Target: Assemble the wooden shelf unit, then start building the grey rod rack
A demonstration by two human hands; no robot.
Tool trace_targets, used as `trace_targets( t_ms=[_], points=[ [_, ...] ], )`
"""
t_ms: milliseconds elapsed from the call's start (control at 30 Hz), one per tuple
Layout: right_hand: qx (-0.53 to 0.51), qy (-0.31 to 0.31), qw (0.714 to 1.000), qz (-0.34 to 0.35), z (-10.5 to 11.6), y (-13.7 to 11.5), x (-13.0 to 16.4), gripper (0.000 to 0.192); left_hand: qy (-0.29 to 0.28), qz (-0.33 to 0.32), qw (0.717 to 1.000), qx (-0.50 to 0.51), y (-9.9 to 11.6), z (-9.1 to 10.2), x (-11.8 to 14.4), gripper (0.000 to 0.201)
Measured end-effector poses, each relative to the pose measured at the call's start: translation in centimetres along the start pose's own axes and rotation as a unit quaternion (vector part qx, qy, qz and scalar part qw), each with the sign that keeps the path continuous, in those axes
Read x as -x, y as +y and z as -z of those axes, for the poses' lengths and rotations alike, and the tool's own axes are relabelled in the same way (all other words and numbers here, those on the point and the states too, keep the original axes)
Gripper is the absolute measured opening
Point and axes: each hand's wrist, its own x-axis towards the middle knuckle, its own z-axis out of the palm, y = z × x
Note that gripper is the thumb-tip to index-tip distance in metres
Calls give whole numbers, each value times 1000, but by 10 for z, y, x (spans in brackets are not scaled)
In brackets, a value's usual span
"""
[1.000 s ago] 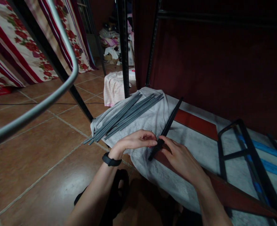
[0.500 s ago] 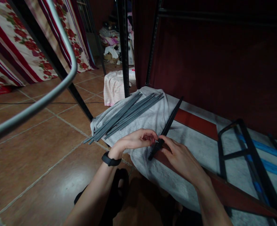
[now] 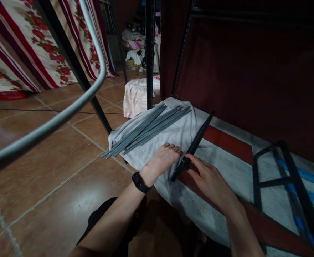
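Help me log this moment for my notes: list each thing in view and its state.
left hand: flat, palm down on the towel
right hand: fingers on the black bar's near end
black bar: lying slanted on the towel
grey rods: bundled, lying loose
towel: spread out, rumpled

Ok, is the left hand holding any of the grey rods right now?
No, the left hand lies flat on the white cloth, apart from the grey rods, which lie in a bundle farther back.

grey rods left, black frame right, bare towel between
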Motion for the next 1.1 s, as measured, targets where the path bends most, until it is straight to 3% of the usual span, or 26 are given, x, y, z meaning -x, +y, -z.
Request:
trace_targets(
  t_ms=[400, 533, 633, 800, 867, 967, 1100],
  points=[
    [-6, 4, 1000, 8, 2, -2, 0, 46, 5, -5, 1000, 19, 2, -7, 0, 20],
    [0, -1, 1000, 1, 3, -2, 0, 45, -26, 10, 991, 133, -8, -6, -1, 25],
    [0, -8, 1000, -3, 4, -3, 1, 44, -58, 33, 944, 323, -17, -2, 0, 25],
    [8, -15, 1000, -5, 6, -5, 1, 43, -76, 55, 778, 621, -22, 10, 2, 19],
    [11, -14, 1000, -6, 6, -5, 1, 43, -89, 57, 738, 666, -20, 12, 2, 24],
    [15, -10, 1000, -14, 5, -5, 1, 45, -94, 87, 715, 688, -18, 8, 1, 29],
    [18, -11, 999, -24, 5, -5, 0, 46, -100, 102, 715, 684, -16, -1, -1, 30]
  ],
)
